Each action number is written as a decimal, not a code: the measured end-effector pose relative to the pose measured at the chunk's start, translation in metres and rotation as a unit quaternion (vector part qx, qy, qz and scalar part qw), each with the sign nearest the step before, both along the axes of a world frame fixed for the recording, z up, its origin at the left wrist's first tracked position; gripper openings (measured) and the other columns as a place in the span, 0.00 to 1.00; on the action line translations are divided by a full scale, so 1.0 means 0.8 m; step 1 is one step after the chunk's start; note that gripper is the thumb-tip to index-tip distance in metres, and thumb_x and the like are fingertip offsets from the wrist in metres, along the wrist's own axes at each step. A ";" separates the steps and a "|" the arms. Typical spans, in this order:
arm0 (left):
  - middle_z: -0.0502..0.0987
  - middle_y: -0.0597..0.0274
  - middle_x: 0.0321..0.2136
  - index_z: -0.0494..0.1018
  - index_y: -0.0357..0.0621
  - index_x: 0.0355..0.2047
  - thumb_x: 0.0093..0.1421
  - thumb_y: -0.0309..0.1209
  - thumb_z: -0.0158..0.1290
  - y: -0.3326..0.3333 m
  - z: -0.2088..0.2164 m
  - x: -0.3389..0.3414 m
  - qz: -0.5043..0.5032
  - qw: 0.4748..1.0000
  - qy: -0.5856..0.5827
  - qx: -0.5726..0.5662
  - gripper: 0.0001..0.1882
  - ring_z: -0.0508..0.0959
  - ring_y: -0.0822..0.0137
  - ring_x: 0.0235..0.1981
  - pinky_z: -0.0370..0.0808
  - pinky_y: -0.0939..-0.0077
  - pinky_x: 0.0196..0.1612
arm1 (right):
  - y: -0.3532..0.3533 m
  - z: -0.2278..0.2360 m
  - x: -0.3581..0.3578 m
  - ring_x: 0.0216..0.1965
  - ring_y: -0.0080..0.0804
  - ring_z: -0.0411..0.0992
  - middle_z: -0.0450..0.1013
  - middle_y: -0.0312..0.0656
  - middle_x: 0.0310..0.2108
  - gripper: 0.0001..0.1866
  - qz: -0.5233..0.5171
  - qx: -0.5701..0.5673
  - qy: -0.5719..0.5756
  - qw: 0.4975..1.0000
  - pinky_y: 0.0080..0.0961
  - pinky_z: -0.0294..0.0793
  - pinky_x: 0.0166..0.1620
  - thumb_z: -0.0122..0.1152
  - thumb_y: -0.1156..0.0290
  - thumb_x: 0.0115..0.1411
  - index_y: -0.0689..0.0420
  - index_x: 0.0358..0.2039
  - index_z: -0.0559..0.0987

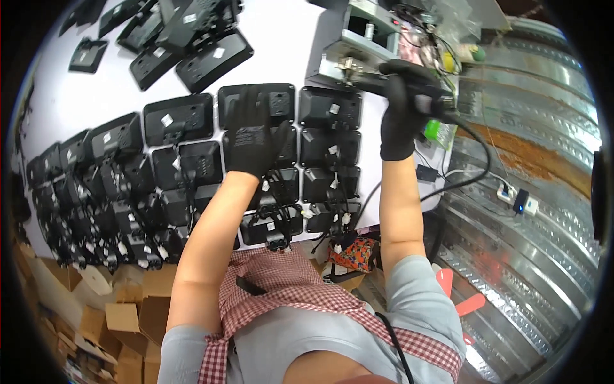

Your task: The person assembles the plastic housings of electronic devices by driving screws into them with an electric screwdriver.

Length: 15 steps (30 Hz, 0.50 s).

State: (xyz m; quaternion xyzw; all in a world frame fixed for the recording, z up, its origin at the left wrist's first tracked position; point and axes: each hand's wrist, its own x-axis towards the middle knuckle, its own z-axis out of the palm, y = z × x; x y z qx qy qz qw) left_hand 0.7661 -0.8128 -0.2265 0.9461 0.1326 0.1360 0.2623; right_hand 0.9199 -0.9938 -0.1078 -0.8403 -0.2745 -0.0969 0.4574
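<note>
My left hand [251,137], in a black glove, lies with its fingers stretched out over a black flat-backed device [281,102] in the top row. It covers part of that device and of the one below. My right hand [404,109], also gloved, is closed round a black corded electric screwdriver [371,83]. The screwdriver points left, its tip at the front of a grey metal box [332,64], probably a screw feeder. A thick black cable [489,157] loops from its rear end. The tip is blurred, so contact with the box cannot be made out.
Rows of similar black devices [179,118] with short cables and white tags cover the white table [275,38]. More are piled at the far left [214,61]. A power strip [508,192] is at the right, by metal sheeting. Cardboard boxes [128,323] stand at the lower left.
</note>
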 end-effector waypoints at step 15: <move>0.63 0.45 0.61 0.65 0.37 0.57 0.54 0.39 0.57 0.007 -0.001 0.000 0.007 0.999 -0.003 -0.053 0.32 0.60 0.46 0.65 0.52 0.47 0.67 | 0.032 0.011 -0.030 0.37 0.33 0.75 0.74 0.44 0.37 0.14 -0.027 0.276 0.106 0.955 0.33 0.77 0.47 0.58 0.78 0.59 0.60 0.45 0.71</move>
